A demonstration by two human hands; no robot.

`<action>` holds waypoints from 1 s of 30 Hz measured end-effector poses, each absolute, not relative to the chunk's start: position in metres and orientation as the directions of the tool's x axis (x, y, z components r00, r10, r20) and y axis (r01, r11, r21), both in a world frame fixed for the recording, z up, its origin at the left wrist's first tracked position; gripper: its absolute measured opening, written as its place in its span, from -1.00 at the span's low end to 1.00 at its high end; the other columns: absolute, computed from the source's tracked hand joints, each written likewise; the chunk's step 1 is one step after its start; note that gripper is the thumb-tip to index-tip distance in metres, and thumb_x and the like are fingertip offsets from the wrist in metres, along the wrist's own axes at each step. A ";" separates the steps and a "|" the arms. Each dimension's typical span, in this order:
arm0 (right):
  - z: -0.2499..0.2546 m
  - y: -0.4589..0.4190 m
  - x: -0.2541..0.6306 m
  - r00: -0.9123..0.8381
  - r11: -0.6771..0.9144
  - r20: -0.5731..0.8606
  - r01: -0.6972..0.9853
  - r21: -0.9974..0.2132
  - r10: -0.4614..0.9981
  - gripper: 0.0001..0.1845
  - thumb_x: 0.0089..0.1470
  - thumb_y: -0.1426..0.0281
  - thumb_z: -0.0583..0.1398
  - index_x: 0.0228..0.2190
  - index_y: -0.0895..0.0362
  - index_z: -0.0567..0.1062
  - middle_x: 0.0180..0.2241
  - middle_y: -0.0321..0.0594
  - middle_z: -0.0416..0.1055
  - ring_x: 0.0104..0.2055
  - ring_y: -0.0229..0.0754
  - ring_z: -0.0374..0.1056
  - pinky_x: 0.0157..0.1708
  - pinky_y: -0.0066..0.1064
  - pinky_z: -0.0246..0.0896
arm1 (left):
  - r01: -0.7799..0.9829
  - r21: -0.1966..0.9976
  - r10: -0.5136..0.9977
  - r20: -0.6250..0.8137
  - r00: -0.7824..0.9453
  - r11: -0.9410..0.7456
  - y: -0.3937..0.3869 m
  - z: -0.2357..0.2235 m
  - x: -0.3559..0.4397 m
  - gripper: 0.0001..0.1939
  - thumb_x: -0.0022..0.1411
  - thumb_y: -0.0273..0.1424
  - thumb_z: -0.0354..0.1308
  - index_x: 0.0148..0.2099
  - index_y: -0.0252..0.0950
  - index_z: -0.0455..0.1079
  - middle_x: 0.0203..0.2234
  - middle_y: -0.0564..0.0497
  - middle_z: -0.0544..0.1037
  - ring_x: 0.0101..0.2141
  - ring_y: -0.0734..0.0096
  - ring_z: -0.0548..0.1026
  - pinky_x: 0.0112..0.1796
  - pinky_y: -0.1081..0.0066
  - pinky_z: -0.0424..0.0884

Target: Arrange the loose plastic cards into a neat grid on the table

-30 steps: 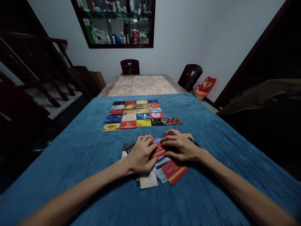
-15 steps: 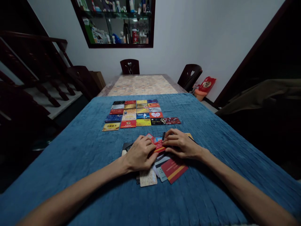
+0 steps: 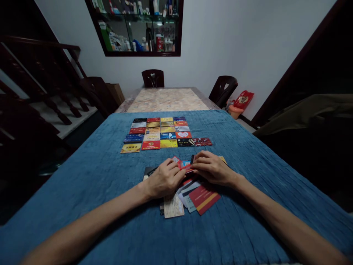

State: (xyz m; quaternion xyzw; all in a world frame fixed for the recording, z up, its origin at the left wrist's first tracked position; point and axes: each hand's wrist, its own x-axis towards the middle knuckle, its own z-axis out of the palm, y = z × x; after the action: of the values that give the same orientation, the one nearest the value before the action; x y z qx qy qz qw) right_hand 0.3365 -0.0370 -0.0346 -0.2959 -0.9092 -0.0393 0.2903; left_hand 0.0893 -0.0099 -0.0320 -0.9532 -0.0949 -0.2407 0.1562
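Note:
My left hand [image 3: 166,179] and my right hand [image 3: 213,168] meet over a loose pile of cards, fingers closed. A red card [image 3: 189,170] is pinched between them, tilted so that it shows only as a narrow strip. Below the hands, a red card with an orange stripe [image 3: 204,198] and a patterned beige card [image 3: 174,207] stick out of the pile. Parts of other cards, some black, show around my fingers. Beyond the hands lie rows of cards placed edge to edge, among them a yellow card [image 3: 168,143] and a black VIP card [image 3: 185,142].
A blue cloth [image 3: 104,173] covers the near part of the table, with a bare marbled tabletop [image 3: 165,99] beyond it. Dark chairs [image 3: 153,78] stand around the far end. A red bag [image 3: 244,99] sits at the right by the wall.
The red card between my hands has tipped from facing up to nearly edge-on. My left hand has shifted slightly, uncovering more of the pile beneath.

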 end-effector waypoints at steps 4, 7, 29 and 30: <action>-0.035 -0.037 0.335 -0.644 0.825 0.591 0.561 -0.068 0.486 -0.79 0.31 0.41 0.10 -0.21 0.13 0.56 -0.33 -0.13 0.54 -0.21 -0.12 0.36 -0.23 -0.23 0.37 | 0.230 -0.315 0.042 0.507 0.861 -0.921 -0.011 -0.032 0.089 -0.71 0.45 -0.51 -0.13 0.04 -0.48 0.36 -0.39 -0.14 0.58 -0.38 0.31 0.47 -0.23 0.23 0.41; -0.035 -0.038 0.335 -0.642 0.833 0.602 0.549 -0.073 0.476 -0.80 0.30 0.42 0.11 -0.24 0.12 0.55 -0.34 -0.14 0.55 -0.21 -0.12 0.36 -0.22 -0.22 0.37 | 0.233 -0.281 0.060 0.512 0.857 -0.931 -0.013 -0.031 0.091 -0.72 0.44 -0.49 -0.11 0.04 -0.46 0.37 -0.39 -0.15 0.58 -0.37 0.28 0.48 -0.25 0.20 0.43; -0.032 -0.040 0.334 -0.603 0.811 0.576 0.549 -0.202 0.552 -0.84 0.26 0.44 0.14 -0.26 0.11 0.54 -0.33 -0.12 0.54 -0.19 -0.10 0.37 -0.18 -0.22 0.34 | 0.305 0.060 0.292 0.508 0.811 -0.950 -0.014 -0.029 0.092 -0.75 0.36 -0.50 -0.08 -0.12 -0.36 0.44 -0.38 -0.12 0.52 -0.35 0.30 0.42 -0.30 0.28 0.35; -0.034 -0.040 0.334 -0.589 0.797 0.570 0.563 -0.220 0.573 -0.85 0.26 0.43 0.14 -0.25 0.11 0.54 -0.33 -0.12 0.54 -0.19 -0.09 0.37 -0.18 -0.23 0.34 | 0.321 0.116 0.334 0.504 0.797 -0.940 -0.012 -0.030 0.092 -0.75 0.35 -0.50 -0.07 -0.11 -0.35 0.44 -0.35 -0.12 0.53 -0.33 0.30 0.43 -0.29 0.29 0.36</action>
State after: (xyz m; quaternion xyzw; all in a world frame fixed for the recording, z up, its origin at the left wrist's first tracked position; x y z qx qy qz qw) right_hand 0.3343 -0.0397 -0.0337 -0.3188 -0.8913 0.0080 0.3224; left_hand 0.0915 -0.0120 -0.0301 -0.9477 -0.1728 -0.2681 -0.0122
